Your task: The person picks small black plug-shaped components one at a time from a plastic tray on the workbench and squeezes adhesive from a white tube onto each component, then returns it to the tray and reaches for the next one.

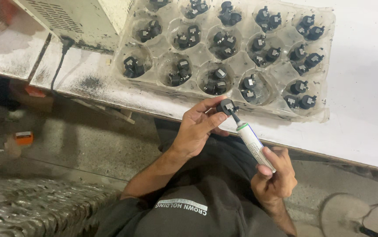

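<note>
Worktop (364, 87), white and stained, carries a clear moulded tray (285, 41) of small black parts near its front edge. Just off that edge, the right hand (274, 175), fist closed, grips a white tube (252, 142) slanting up-left, nozzle touching a black part (225, 106) pinched between left hand (197, 127) thumb and fingertips.

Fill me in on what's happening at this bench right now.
A person's left hand pinches a small round black plastic part between thumb and fingers. The right hand holds a slim white tube with a dark nozzle, its tip against the part. On the white worktable just beyond sits a clear plastic compartment tray with similar black parts, about two in each pocket.
</note>
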A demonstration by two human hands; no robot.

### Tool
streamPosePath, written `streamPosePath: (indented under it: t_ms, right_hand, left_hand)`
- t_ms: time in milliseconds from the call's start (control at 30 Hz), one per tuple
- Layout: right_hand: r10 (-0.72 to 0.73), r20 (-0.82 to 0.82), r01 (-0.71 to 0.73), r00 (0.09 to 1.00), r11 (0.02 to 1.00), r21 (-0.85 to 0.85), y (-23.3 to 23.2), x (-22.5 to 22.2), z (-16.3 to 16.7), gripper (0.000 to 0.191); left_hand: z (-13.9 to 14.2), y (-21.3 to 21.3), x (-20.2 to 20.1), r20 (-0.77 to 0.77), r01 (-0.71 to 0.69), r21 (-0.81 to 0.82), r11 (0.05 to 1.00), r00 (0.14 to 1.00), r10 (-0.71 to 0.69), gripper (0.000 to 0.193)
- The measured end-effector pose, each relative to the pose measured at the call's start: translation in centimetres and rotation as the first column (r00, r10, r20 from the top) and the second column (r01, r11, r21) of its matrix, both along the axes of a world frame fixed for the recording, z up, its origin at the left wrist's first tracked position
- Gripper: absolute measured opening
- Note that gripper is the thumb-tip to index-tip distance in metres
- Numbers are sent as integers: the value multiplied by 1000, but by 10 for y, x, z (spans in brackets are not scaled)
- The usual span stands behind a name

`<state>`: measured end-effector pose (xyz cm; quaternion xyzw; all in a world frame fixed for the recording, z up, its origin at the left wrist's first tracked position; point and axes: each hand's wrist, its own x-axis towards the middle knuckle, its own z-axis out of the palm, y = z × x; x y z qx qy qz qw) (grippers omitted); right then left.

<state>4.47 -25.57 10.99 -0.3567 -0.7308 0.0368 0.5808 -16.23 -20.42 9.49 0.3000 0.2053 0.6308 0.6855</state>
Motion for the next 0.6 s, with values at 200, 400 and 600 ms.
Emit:
streamPosePath:
  t_ms: [200,400,600]
  right_hand:
    - [-1,18,1,1000,1000,18,1,0,1,35]
    - [7,21,-7,1000,1000,0,1,0,1,33]
    - [16,-63,-17,998,1000,-9,-2,-2,-2,38]
  left_hand:
    - [-2,0,0,20,19,-10,1000,1000,-18,45]
    - [-1,1,1,22,12,-4,1000,1000,-12,45]
    - [3,-1,-3,10,23,-15,1000,1000,-23,44]
